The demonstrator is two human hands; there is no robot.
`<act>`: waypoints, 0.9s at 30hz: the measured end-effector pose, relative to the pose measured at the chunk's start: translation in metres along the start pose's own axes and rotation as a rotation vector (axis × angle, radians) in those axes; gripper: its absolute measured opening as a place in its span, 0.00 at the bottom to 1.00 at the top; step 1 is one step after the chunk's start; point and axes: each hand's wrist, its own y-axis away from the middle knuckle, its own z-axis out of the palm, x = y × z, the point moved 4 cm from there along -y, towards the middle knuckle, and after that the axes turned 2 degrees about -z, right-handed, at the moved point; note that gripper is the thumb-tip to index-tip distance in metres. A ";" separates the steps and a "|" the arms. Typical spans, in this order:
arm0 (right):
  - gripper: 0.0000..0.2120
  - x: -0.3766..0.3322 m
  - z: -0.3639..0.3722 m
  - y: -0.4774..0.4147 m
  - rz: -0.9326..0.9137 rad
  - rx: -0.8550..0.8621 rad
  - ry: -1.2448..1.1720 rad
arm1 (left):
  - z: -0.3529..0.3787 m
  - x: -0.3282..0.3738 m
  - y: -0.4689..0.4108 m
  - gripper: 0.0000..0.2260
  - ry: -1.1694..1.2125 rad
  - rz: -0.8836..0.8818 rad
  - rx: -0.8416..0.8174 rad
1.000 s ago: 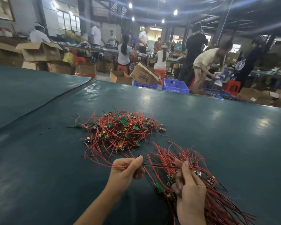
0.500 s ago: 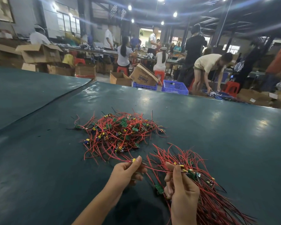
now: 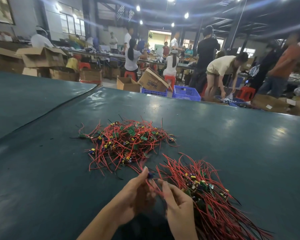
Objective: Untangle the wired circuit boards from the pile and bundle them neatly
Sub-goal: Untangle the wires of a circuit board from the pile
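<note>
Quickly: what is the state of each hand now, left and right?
Left hand: closed, pinching a wired board.
Right hand: closed, pinching that wired board's red wires, beside the bundle.

Bundle (image 3: pixel 215 210) cut off below, board (image 3: pixel 150 175) in left hand (image 3: pixel 137 193) blurred

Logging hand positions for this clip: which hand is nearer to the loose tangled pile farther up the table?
Left. The left hand, pinching a wired board, reaches the near edge of the tangled pile; the right hand sits lower, beside the sorted bundle.
</note>
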 end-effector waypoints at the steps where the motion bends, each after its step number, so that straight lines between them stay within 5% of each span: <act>1: 0.12 0.000 0.003 0.001 0.024 -0.015 -0.028 | 0.004 -0.004 0.002 0.20 -0.084 -0.038 -0.064; 7: 0.17 -0.001 0.007 0.003 0.230 -0.079 -0.114 | 0.011 -0.017 0.010 0.20 -0.286 -0.168 -0.299; 12: 0.11 -0.002 0.002 0.002 0.291 -0.030 -0.216 | 0.009 -0.015 0.008 0.21 -0.280 -0.182 -0.255; 17: 0.05 0.006 -0.008 -0.002 0.237 0.181 -0.275 | 0.004 -0.017 -0.001 0.24 -0.209 -0.275 -0.011; 23: 0.06 -0.001 -0.016 -0.001 0.161 0.283 -0.232 | 0.009 -0.018 0.000 0.08 -0.482 -0.007 -0.057; 27: 0.08 -0.002 -0.016 0.000 0.160 0.266 -0.196 | 0.019 -0.015 0.002 0.14 -0.579 0.207 -0.054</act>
